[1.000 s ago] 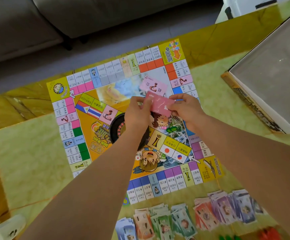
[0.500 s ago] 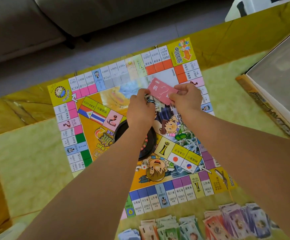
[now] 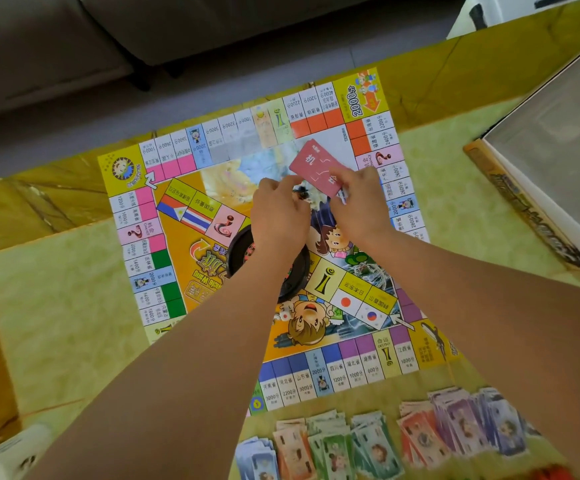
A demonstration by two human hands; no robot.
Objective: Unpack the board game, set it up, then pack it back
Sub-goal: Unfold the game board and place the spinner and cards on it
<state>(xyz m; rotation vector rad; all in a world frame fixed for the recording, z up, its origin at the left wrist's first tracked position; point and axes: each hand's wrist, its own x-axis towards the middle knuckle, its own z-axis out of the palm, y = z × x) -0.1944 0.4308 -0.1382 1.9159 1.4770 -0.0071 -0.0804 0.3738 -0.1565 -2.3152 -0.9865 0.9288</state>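
A colourful game board [image 3: 191, 216] lies flat on the yellow-green table [image 3: 56, 323]. Over its far middle, my right hand [image 3: 358, 202] pinches a stack of pink cards [image 3: 319, 166] by its near edge. My left hand [image 3: 280, 213] hovers just left of the stack with curled fingers; whether it touches the cards is hidden. A black round spinner [image 3: 243, 247] sits on the board under my left wrist, mostly covered.
Piles of paper money [image 3: 378, 441] lie in a row along the table's near edge. The open game box [image 3: 524, 216] stands at the right. A white object [image 3: 8, 452] is at the bottom left. A grey sofa [image 3: 74, 36] is beyond the table.
Both hands moved the pink stack farther away over the board, and it has turned so its face shows. My left hand has come off its left end.
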